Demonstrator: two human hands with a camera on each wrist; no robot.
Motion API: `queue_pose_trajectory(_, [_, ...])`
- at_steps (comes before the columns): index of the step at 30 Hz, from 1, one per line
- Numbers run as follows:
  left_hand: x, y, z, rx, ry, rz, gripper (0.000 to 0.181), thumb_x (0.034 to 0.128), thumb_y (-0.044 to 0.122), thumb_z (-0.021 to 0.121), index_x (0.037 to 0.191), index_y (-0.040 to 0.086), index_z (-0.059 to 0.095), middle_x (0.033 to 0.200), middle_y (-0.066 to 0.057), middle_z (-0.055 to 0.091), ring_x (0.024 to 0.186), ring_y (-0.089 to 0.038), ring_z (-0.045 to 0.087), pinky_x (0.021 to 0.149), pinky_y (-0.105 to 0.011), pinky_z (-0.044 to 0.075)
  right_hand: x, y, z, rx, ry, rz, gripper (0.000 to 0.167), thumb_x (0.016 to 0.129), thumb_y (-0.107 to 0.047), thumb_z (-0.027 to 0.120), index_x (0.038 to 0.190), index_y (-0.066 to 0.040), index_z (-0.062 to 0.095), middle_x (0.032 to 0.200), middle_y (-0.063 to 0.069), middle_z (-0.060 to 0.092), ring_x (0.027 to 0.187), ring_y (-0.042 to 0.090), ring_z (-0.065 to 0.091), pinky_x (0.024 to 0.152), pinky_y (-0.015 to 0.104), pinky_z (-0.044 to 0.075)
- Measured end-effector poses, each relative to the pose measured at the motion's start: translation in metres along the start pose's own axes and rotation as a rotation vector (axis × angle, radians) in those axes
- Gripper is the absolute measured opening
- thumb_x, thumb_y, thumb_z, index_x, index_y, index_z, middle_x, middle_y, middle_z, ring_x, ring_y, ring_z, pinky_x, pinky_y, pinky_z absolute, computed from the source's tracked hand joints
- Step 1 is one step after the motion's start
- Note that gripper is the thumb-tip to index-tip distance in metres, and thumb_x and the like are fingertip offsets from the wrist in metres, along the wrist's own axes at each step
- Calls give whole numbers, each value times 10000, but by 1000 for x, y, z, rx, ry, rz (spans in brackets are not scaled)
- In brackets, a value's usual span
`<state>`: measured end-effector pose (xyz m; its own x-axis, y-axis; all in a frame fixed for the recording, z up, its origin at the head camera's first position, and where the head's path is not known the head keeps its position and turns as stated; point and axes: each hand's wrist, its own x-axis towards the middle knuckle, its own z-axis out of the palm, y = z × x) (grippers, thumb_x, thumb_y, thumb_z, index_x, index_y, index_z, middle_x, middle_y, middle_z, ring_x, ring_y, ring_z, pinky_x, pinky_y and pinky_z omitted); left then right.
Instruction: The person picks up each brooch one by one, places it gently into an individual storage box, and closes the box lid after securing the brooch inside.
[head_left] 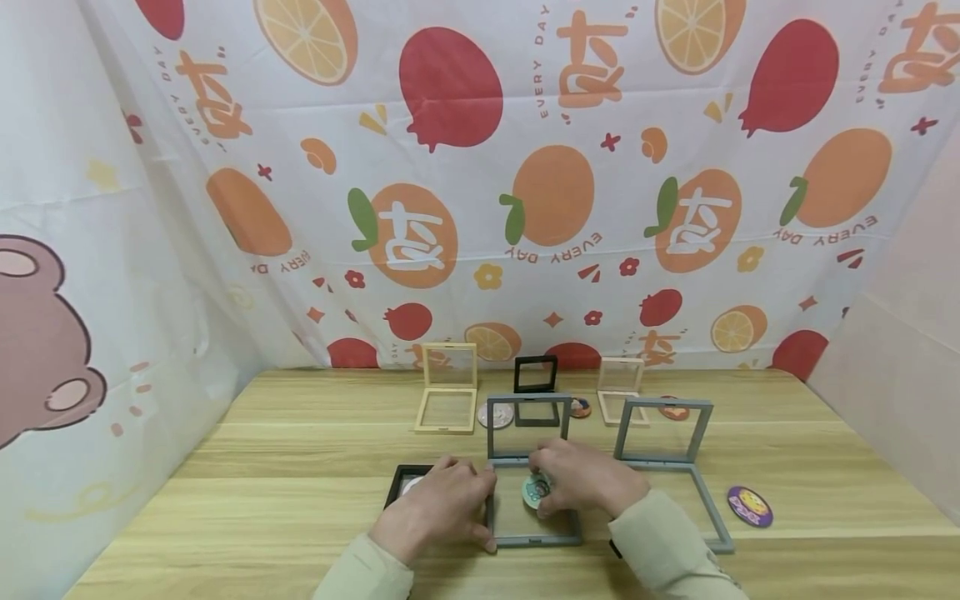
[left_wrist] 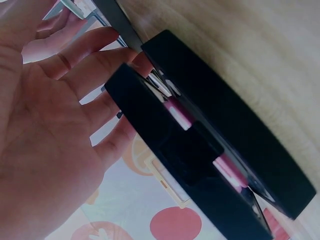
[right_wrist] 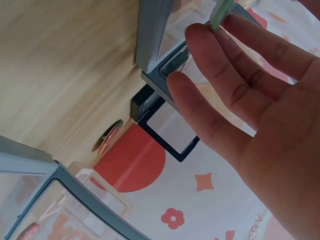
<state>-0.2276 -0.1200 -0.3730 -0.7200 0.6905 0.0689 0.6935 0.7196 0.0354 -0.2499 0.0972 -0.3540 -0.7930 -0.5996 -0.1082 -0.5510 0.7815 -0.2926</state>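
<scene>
In the head view a grey-blue hinged frame (head_left: 534, 542) lies open, its lid upright at the back. My right hand (head_left: 588, 479) pinches a round green badge (head_left: 534, 490) over the frame's lower half; the right wrist view shows the green badge's edge (right_wrist: 220, 14) at the fingertips of my right hand (right_wrist: 260, 95). My left hand (head_left: 442, 507) rests at that frame's left side, fingers touching its edge. Under and beside the left hand lies a black frame (head_left: 401, 479) with a white round thing partly hidden. The left wrist view shows my left hand (left_wrist: 60, 110) beside a black frame (left_wrist: 225, 125).
Another grey-blue frame (head_left: 712, 508) stands open at the right, with a purple and yellow badge (head_left: 750, 506) beyond it. Behind are a yellow frame (head_left: 447, 431), a small black frame (head_left: 536, 358), a pale frame (head_left: 621, 362) and several round badges. A printed cloth (head_left: 480, 283) hangs behind the table.
</scene>
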Motion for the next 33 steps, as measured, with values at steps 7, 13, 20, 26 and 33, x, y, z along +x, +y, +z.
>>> queue_pose_trajectory(7, [0,-2,1,-2,-1,8,522,647,514,894,885,144,614,709,76,582,901,-182,667,914,-430,465,1,-1,4,-25,3,-23,351,761,-199,896,1023,-53,715,940,-26,582,768,91,504,694,280,482])
queue_pose_trajectory(13, [1,-1,1,-1,3,16,518,653,515,892,881,146,609,710,75,581,897,-182,667,913,-429,468,2,-1,6,-32,15,-33,371,766,-215,896,1040,-39,718,946,-15,592,751,86,506,670,265,474])
queue_pose_trajectory(20, [-1,-1,1,1,-4,-3,546,645,525,890,914,129,627,723,64,593,900,-202,668,894,-419,466,5,-1,9,-31,17,-51,340,782,-227,889,1010,-48,711,906,-37,567,735,83,487,656,261,455])
queue_pose_trajectory(26, [-2,-2,1,8,11,11,575,642,538,884,944,114,640,714,72,572,863,-186,652,854,-392,459,5,-2,10,-27,20,-51,336,782,-233,890,1001,-55,708,895,-44,556,734,81,484,660,259,456])
queue_pose_trajectory(33, [-2,-1,0,12,3,4,558,646,540,881,926,128,630,705,81,558,863,-185,652,855,-394,461,4,-1,10,-24,26,-57,331,787,-244,889,989,-57,706,883,-51,555,725,76,475,656,262,448])
